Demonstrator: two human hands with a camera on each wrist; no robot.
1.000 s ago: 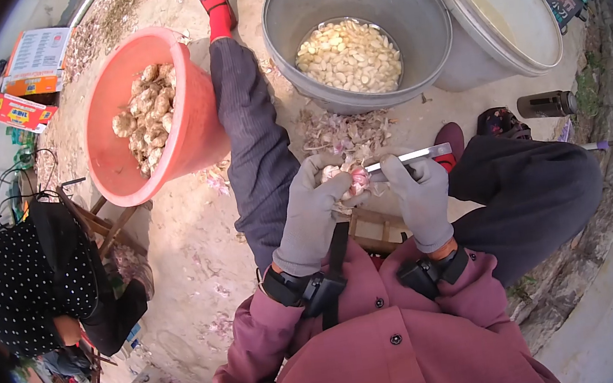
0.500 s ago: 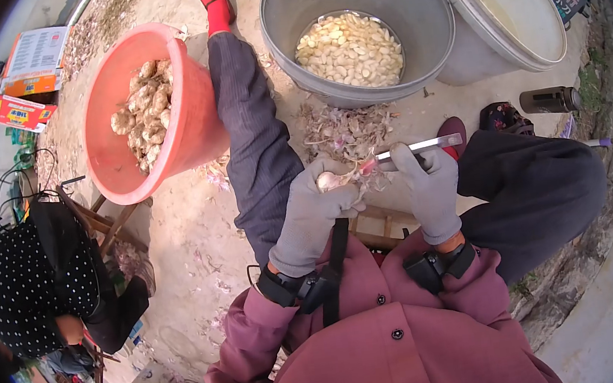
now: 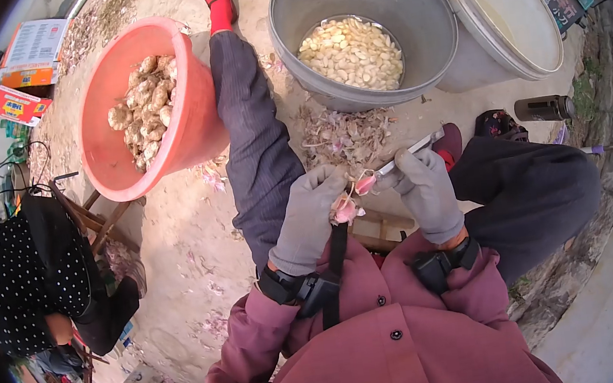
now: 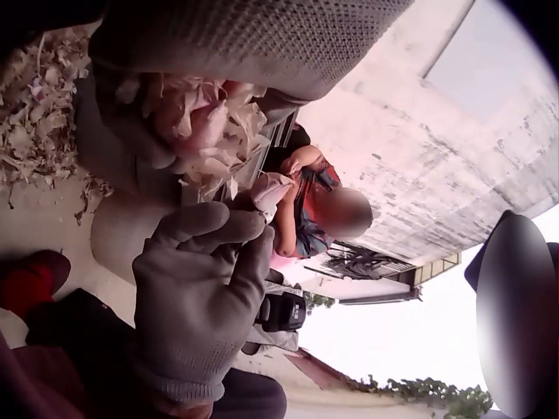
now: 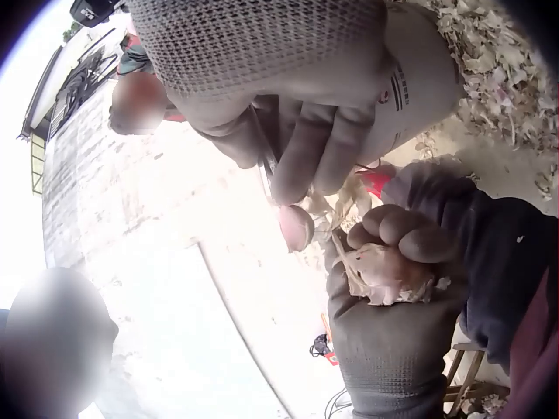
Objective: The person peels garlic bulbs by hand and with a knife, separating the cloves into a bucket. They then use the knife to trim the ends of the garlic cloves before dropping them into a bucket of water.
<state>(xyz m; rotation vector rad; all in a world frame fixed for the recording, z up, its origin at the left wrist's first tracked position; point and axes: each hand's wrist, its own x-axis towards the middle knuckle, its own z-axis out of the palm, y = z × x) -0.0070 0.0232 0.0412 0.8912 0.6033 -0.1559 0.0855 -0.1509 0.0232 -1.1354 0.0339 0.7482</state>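
My gloved left hand grips a pinkish garlic bulb with ragged, papery skin. Its fingers curl round the bulb in the right wrist view, where the bulb shows loose skin sticking out. My gloved right hand holds a narrow silver knife, its metal slanting up past the fingers. At the knife's near end is a single pink clove, just beside the bulb. The right wrist view shows this clove below the right fingertips, with the knife partly hidden by them.
A grey bucket with peeled cloves stands ahead, a white bucket right of it. At left is a pink tub of whole bulbs. Skins litter the ground. Another person sits at far left.
The clove now shows apart from the main bulb, at the knife's end. The bulb has turned and sits lower in the left hand. The knife tilts more steeply upward.
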